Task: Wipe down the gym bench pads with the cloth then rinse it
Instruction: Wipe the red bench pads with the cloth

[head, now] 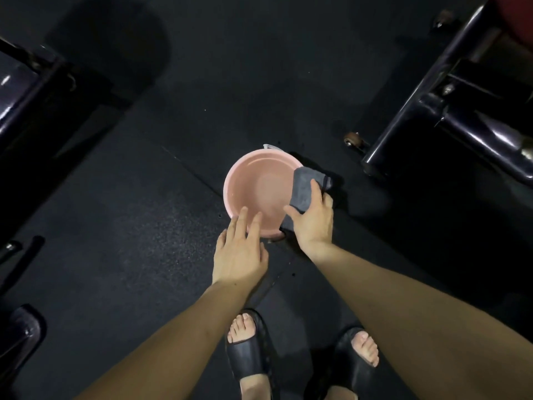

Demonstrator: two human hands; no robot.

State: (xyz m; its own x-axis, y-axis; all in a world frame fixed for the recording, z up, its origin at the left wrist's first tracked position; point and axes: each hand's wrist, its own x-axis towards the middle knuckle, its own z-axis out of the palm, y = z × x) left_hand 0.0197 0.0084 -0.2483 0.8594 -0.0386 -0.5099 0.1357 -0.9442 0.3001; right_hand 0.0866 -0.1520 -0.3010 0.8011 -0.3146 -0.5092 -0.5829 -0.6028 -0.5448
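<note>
At centre frame, the right hand [313, 223] is gripping a folded grey microfibre cloth [306, 189] over the round pink plastic basin's [230, 180] right rim; the left hand [238, 252] is hovering alongside, fingers extended, holding nothing.

A: Your arms are bare right down to the left hand [240, 256] and right hand [313, 220], no sleeves showing.

B: And you're wearing black open-toed slide sandals [249, 353] on both feet.
</note>
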